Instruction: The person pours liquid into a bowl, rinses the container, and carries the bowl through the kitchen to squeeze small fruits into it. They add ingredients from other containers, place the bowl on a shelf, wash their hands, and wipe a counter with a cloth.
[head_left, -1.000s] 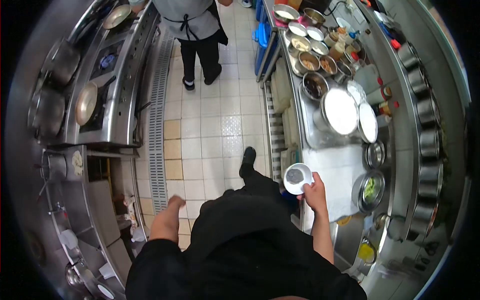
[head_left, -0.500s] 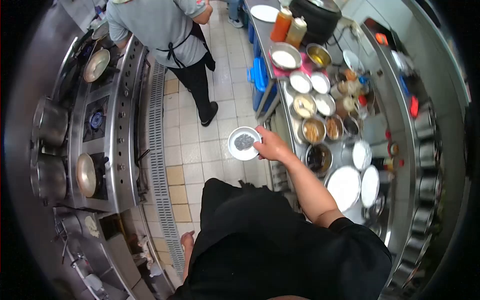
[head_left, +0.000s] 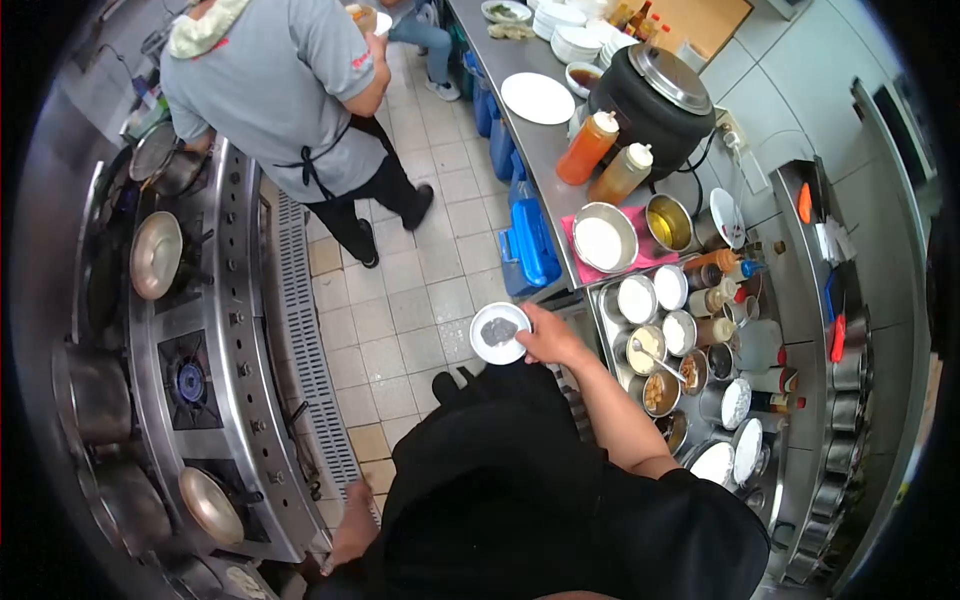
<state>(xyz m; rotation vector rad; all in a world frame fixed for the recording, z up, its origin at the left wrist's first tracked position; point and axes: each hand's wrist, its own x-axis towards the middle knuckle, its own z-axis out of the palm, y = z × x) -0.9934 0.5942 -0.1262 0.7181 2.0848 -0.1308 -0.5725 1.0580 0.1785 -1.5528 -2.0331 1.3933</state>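
Observation:
In the head view, my right hand (head_left: 549, 336) pinches the rim of a small white dish (head_left: 483, 346), thumb on top, in front of my body. A flat patch of grey stuff (head_left: 498, 332) lies in the middle of the dish; I cannot make out what it is. My left hand (head_left: 352, 515) hangs low at my side, near the floor grate and the stove front. Its fingers are not clear enough to read.
A co-worker in a grey shirt (head_left: 285, 90) stands ahead at the stove (head_left: 232, 380), which carries several pans and a lit burner (head_left: 190, 381). To my right, a counter (head_left: 500, 62) holds a black pot (head_left: 652, 112), sauce bottles (head_left: 587, 148) and several ingredient bowls (head_left: 637, 299).
I have moved forward along the aisle, and the stove and counter have shifted in view. The dish stays in my right hand. The co-worker's raised hand now shows a plate with food.

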